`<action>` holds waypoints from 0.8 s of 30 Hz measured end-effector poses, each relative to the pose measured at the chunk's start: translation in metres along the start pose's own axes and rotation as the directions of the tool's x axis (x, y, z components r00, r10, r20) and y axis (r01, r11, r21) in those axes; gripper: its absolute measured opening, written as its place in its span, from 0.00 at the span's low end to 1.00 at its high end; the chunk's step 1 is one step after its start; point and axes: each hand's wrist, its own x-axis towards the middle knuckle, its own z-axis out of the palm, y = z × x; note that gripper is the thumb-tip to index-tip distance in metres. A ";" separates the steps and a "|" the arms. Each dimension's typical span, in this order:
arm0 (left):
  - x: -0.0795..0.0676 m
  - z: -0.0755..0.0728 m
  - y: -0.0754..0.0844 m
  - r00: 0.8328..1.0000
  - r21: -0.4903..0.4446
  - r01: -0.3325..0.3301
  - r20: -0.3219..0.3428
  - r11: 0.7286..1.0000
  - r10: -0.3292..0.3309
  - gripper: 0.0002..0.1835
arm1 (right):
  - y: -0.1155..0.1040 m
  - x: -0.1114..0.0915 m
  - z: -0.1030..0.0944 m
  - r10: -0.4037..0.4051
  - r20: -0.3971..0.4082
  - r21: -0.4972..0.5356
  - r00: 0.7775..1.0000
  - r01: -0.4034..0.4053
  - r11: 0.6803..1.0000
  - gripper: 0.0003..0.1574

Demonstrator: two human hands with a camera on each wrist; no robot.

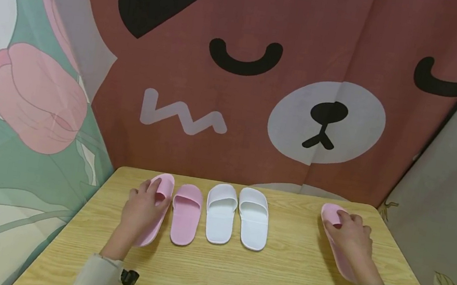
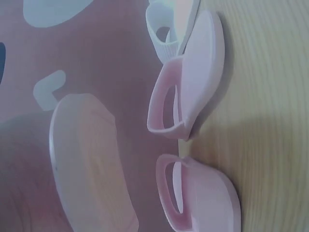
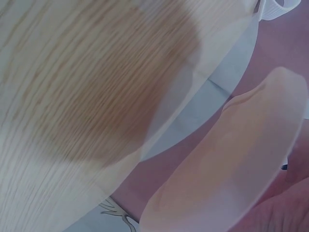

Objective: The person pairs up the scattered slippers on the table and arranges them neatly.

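At the left of the table, my left hand (image 1: 142, 206) grips a pink slipper (image 1: 167, 184) by its strap, the thumb at the strap's opening. My right hand (image 1: 351, 237), at the far right, holds another pink slipper (image 1: 330, 210) the same way, its heel end angled toward the right sleeve. Beside the left hand lies a third pink slipper (image 1: 185, 221), toe toward the back. To its right is a pair of white slippers (image 1: 219, 219). The left wrist view shows pink slippers (image 2: 205, 63) with open straps side by side.
The wooden table (image 1: 231, 279) ends at the back against a curtain (image 1: 254, 117) with a bear face. A tulip-print curtain (image 1: 37, 101) hangs at the left, a pale one (image 1: 454, 159) at the right. Pale blurred shapes cover part of both wrist views.
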 end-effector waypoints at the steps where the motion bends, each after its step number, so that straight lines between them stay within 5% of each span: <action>1: 0.000 0.000 0.002 1.000 -0.002 -0.001 0.002 1.000 0.001 0.42 | -0.001 0.000 0.000 0.000 0.000 0.000 1.000 0.000 1.000 0.46; 13: -0.008 0.012 0.021 0.993 0.011 -0.092 -0.075 0.996 0.092 0.40 | -0.005 0.000 0.004 -0.026 0.004 0.006 1.000 0.026 1.000 0.47; 24: -0.010 0.020 0.038 0.997 -0.011 -0.073 -0.036 0.997 0.073 0.41 | -0.011 -0.002 0.004 -0.051 -0.011 0.004 0.999 0.051 0.999 0.46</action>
